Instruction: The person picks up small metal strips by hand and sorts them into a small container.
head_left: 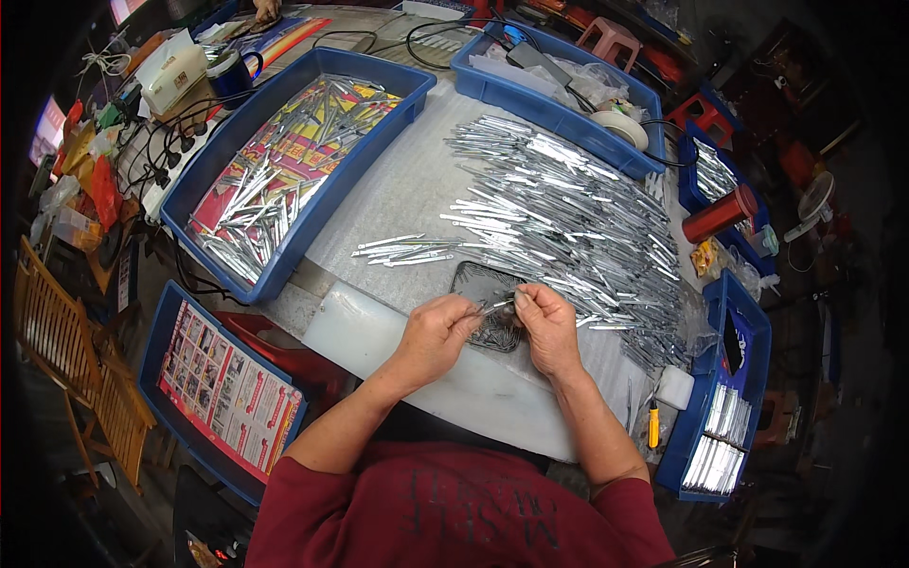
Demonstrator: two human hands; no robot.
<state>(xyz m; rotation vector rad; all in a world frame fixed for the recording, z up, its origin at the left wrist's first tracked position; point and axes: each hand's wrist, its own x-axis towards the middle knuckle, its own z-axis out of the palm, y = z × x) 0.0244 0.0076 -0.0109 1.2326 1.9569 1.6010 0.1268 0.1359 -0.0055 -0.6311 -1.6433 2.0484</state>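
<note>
My left hand point(437, 339) is closed in a pinch on a thin metal strip point(492, 308) that points toward my right hand. My right hand point(549, 327) is pinched at the strip's other end; a small dark piece seems to be between its fingertips, too small to name. Both hands hover over a small black tray point(458, 277) holding many thin dark pieces. Just beyond lies a big spread heap of slim silvery metal strips point(559, 208), and a few separate strips point(405, 250) lie to its left.
A blue tray point(294, 275) with more strips stands at the left, and another blue bin point(559, 112) with bags and tape stands at the back. A yellow-handled screwdriver point(653, 426) lies right, beside a blue tray point(674, 459) of stacked strips. Another person's hand point(268, 9) shows far left.
</note>
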